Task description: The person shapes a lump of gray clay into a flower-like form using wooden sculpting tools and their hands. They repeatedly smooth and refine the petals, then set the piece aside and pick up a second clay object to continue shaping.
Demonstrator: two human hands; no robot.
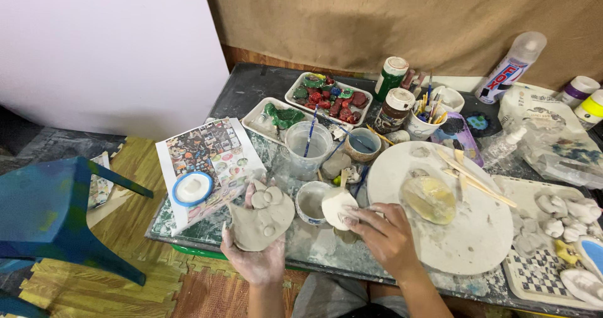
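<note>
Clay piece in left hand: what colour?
Plain grey, unpainted; the clay piece shows best in the head view, resting in the left hand.

One head view looks steeply down, close over the cluttered worktable [251,98].

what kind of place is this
Probably a home craft or pottery corner. The left hand holds a grey clay piece, a round work board lies on the table, and paint bottles and a cup of brushes stand behind.
</note>
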